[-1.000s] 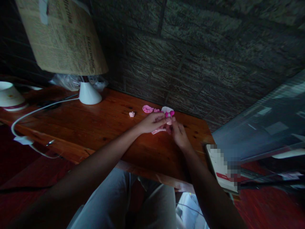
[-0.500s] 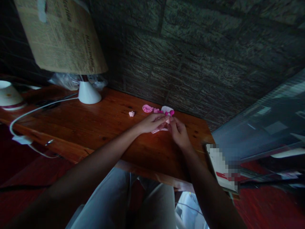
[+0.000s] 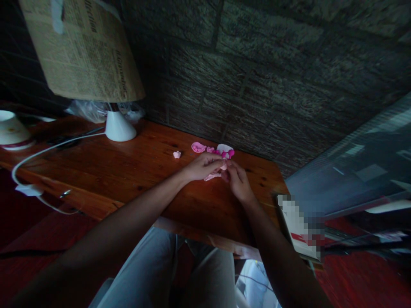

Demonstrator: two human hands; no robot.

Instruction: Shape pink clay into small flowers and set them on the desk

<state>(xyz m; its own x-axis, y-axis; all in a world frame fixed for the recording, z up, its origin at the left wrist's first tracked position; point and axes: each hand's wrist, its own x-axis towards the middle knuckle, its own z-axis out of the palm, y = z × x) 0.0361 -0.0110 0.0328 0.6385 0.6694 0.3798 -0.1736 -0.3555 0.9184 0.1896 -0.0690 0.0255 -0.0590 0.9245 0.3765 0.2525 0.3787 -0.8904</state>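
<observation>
My left hand [image 3: 203, 166] and my right hand [image 3: 238, 177] meet over the wooden table, fingertips closed on a small piece of pale pink clay [image 3: 224, 166]. Under them lies a flatter pale pink piece [image 3: 210, 176], partly covered by my fingers. Just behind the hands are magenta lumps [image 3: 231, 152] beside a white piece [image 3: 224, 147]. A pink oval [image 3: 198, 147] with a bumpy middle lies to their left. Farther left, by itself, sits a small pale pink lump [image 3: 177, 154].
A lamp with a white base [image 3: 120, 127] and newsprint shade [image 3: 90, 51] stands on the table [image 3: 147, 154] at left, its white cord hanging over the front edge. A white cup-like object [image 3: 13, 129] is at far left. A stone-patterned wall [image 3: 257, 72] rises behind; a book-like object [image 3: 297, 226] lies at right.
My right hand has shifted slightly left and its fingers have moved around the pale pink clay between both hands. The other pieces on the table stay put.
</observation>
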